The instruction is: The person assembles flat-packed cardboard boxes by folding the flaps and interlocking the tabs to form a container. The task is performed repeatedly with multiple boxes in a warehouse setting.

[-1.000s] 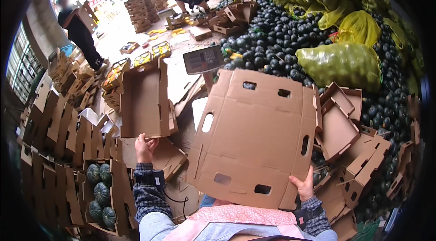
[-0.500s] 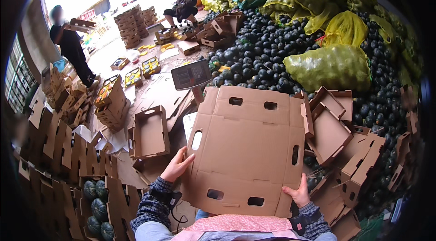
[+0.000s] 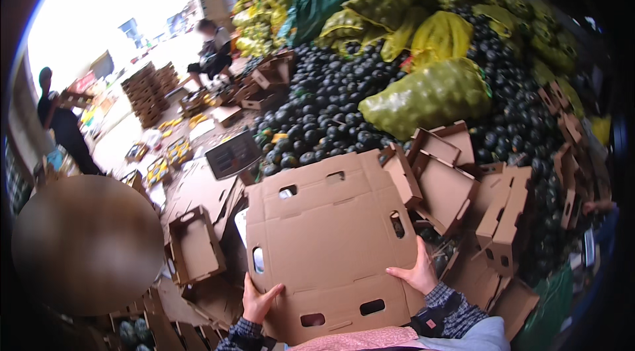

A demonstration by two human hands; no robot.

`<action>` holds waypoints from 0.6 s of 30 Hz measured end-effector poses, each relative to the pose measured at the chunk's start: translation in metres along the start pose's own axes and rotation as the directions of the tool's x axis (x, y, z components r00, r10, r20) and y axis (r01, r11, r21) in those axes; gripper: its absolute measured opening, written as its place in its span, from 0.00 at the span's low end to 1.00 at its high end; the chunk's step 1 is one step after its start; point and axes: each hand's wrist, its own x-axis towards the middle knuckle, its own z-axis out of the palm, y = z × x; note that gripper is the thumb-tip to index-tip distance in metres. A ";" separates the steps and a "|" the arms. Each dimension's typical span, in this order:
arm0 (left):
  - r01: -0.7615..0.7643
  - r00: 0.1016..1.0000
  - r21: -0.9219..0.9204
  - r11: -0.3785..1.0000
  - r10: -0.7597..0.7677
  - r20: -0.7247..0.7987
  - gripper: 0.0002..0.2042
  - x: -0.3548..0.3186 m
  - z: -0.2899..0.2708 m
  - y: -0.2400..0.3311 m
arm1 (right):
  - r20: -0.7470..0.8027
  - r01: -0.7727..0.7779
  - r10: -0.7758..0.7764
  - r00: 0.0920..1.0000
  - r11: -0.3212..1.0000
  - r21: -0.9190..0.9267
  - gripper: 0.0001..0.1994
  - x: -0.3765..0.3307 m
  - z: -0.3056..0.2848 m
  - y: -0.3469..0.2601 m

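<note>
A flat, pre-cut brown cardboard box blank (image 3: 324,232) with fold creases and several oval hand holes lies tilted in front of me. My left hand (image 3: 260,298) grips its lower left edge, thumb on top and fingers underneath. At the right edge my right hand (image 3: 417,268) holds it the same way, thumb pressed on the face. Just past its far left corner stands a scale display (image 3: 233,154). Folded open cardboard trays lie close on both sides: one tray (image 3: 196,245) to the left and another tray (image 3: 444,194) to the right.
Behind spreads a large heap of dark green squashes (image 3: 331,96) with a full yellow net sack (image 3: 430,96). One person (image 3: 213,50) sits by stacked trays (image 3: 147,93); another person (image 3: 63,119) stands far left. A round blur (image 3: 86,245) hides the left side. Someone's hand (image 3: 598,206) shows far right.
The whole view has swung to the right. My left hand has slid lower along the blank's left edge, and my right thumb lies further onto its face. A round blur now covers the left.
</note>
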 end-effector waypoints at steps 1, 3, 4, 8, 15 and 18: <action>-0.015 1.000 -0.027 1.000 0.016 0.002 0.50 -0.001 0.000 -0.012 | -0.024 0.014 -0.014 1.000 1.000 0.014 0.56 0.002 -0.002 -0.004; 0.031 0.999 -0.123 0.992 -0.030 0.012 0.48 -0.013 0.001 0.015 | -0.080 0.006 -0.005 0.997 1.000 0.019 0.51 -0.001 -0.007 -0.015; -0.051 0.997 -0.088 0.995 0.046 -0.063 0.47 -0.013 0.001 -0.010 | -0.096 0.031 -0.025 0.995 0.997 0.066 0.50 0.000 -0.002 -0.008; -0.124 0.987 -0.016 0.992 0.121 -0.110 0.46 -0.006 0.010 -0.012 | -0.154 -0.016 0.004 0.988 0.997 -0.078 0.50 -0.014 0.004 0.009; -0.135 0.989 0.138 0.981 0.126 0.075 0.46 0.016 0.007 0.030 | 0.050 -0.128 0.132 0.990 0.989 -0.067 0.50 -0.025 -0.020 -0.011; -0.225 0.958 0.192 0.955 0.181 0.221 0.46 0.042 0.024 0.046 | -0.091 -0.030 0.025 0.996 0.998 -0.060 0.49 -0.027 -0.026 -0.006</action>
